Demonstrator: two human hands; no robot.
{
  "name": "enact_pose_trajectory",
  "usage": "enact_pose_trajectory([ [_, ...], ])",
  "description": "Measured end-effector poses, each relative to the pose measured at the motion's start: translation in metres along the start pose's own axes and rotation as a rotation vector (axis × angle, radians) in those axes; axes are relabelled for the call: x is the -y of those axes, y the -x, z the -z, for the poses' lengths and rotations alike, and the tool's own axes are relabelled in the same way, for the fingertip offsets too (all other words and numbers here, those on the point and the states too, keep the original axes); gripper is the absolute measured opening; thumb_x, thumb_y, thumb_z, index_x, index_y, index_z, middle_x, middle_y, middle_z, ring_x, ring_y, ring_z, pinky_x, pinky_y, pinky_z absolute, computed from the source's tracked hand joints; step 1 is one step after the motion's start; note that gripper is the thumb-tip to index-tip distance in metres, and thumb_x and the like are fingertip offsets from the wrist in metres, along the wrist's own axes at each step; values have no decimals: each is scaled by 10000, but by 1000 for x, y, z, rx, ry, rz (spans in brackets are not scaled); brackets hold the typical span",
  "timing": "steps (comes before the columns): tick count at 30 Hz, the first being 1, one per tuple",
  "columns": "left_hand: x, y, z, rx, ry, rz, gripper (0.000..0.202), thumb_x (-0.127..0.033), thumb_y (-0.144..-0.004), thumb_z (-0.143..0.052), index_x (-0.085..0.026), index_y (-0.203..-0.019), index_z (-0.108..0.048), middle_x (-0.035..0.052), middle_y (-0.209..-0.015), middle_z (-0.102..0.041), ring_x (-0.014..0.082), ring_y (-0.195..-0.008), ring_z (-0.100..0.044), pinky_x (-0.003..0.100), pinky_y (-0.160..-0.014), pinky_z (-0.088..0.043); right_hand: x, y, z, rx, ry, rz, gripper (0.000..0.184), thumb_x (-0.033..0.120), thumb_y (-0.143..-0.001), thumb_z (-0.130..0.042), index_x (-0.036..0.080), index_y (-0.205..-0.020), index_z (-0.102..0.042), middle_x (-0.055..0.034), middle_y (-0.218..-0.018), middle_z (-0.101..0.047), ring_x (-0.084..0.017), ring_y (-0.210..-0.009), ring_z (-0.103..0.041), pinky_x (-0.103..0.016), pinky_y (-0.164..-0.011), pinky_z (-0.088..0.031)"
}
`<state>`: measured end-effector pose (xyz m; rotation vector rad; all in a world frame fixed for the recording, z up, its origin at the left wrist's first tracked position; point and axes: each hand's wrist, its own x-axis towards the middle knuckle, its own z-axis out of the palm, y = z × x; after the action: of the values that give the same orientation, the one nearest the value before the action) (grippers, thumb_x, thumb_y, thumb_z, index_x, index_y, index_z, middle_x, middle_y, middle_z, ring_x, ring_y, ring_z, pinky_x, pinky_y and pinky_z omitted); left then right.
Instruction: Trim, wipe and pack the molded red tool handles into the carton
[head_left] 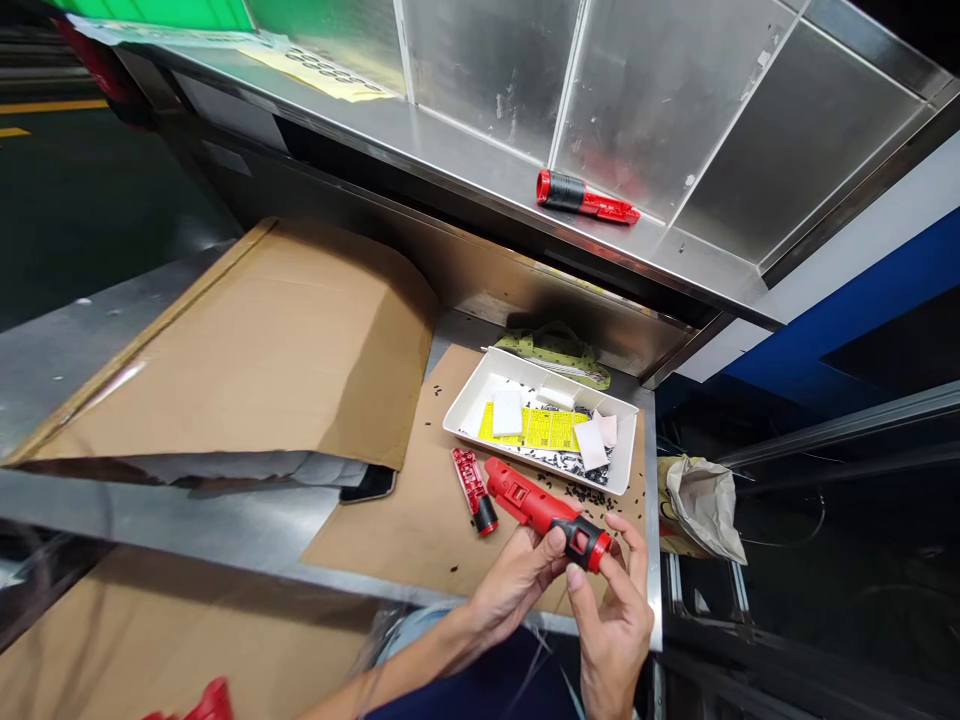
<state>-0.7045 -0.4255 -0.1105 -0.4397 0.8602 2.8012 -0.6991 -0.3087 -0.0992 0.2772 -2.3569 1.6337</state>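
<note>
Both my hands hold a red plastic tool body with a black end (546, 511) over the brown cardboard sheet (420, 520). My left hand (517, 585) grips it from below, thumb on the black collar. Fingers of my right hand (613, 620) are wrapped round the black end, thumb pressing on its side. A smaller red half-shell with a black cap (474, 490) lies on the cardboard just left of the tool. Behind it stands a white tray (469, 405) with yellow sheets, white pieces and several small black screws.
A second red and black tool (585, 198) lies on the steel shelf above. A large folded cardboard piece (255, 350) covers the left bench, a phone corner (369, 485) peeking out under it. A green cloth (559, 348) lies behind the tray. Crumpled paper bag (701, 505) right of the bench edge.
</note>
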Motion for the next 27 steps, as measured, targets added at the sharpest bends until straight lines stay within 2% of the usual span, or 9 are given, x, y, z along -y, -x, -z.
enact_pose_trajectory([
  [6, -4, 2, -5, -4, 0, 54, 726, -529, -573, -891, -157, -1136, -625, 93, -1035, -686, 214, -932, -662, 260, -701, -469, -4, 0, 0, 11, -13, -26, 145, 332, -836, -692, 231, -905, -770, -116, -1354, -488, -298, -1167, -573, -472, -971, -480],
  [12, -10, 5, -11, 4, 14, 43, 628, -506, -579, -895, -155, -1034, -641, 47, -869, -691, 167, -751, -663, 285, -731, -495, -4, -2, 2, 5, -21, -38, 163, 339, -820, -702, 214, -904, -766, -123, -1344, -506, -296, -1188, -551, -475, -997, -461],
  [16, -7, 3, -7, 9, -6, 14, 587, -497, -603, -885, -178, -1026, -633, 71, -959, -698, 193, -828, -672, 282, -733, -486, -7, -2, 2, 29, -104, -94, 183, 362, -806, -711, 213, -899, -762, -121, -1381, -487, -308, -1266, -499, -483, -1060, -410],
  [22, 7, -8, 4, 24, -208, -169, 652, -607, -597, -837, -184, -1056, -650, 92, -1009, -695, 281, -1023, -629, 376, -946, -450, -7, -5, 1, 31, -264, -270, 285, 431, -839, -666, 191, -971, -744, -134, -1339, -523, -283, -1223, -543, -419, -1033, -446],
  [27, 2, -6, -1, 76, -393, -194, 676, -667, -634, -774, -193, -1103, -671, 96, -1003, -695, 308, -1084, -594, 413, -1028, -412, -4, -6, 2, 3, -295, -327, 285, 418, -835, -676, 197, -999, -747, -121, -1284, -548, -258, -1168, -578, -366, -995, -472],
])
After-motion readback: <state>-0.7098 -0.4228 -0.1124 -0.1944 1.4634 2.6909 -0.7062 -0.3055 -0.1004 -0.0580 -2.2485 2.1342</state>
